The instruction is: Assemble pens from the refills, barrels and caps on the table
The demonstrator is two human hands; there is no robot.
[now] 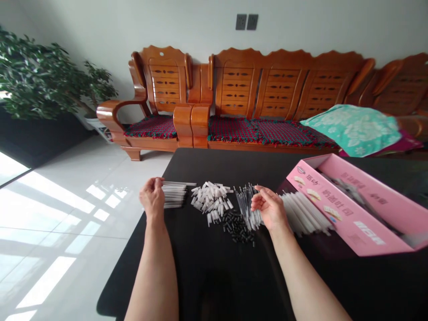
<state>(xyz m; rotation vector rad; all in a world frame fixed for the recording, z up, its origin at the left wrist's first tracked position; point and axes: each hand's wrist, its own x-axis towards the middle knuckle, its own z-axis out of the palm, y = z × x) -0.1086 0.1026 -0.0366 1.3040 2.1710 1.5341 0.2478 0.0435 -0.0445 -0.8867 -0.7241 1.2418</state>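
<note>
My left hand (pixel 152 196) is closed around the end of a bundle of clear plastic tubes (pixel 174 195), which lie side by side and point to the right. Just right of that bundle is a loose heap of short, translucent white plastic pieces (pixel 210 200). Below it, small black plastic pieces (pixel 236 227) form a scattered pile. My right hand (pixel 269 207) is palm up with its fingers apart, beside a cluster of thin clear tubes (pixel 245 205). Longer white tubes (pixel 302 214) lie behind that hand, against a pink cardboard box (pixel 354 205).
Everything lies on a black tabletop (pixel 214 276), whose left edge drops to a white tiled floor (pixel 67 232). The open box overhangs the right side of the view. Beyond the table stand a carved wooden bench (pixel 261 98) with a teal cloth (pixel 351 129) and a leafy potted plant (pixel 43 76).
</note>
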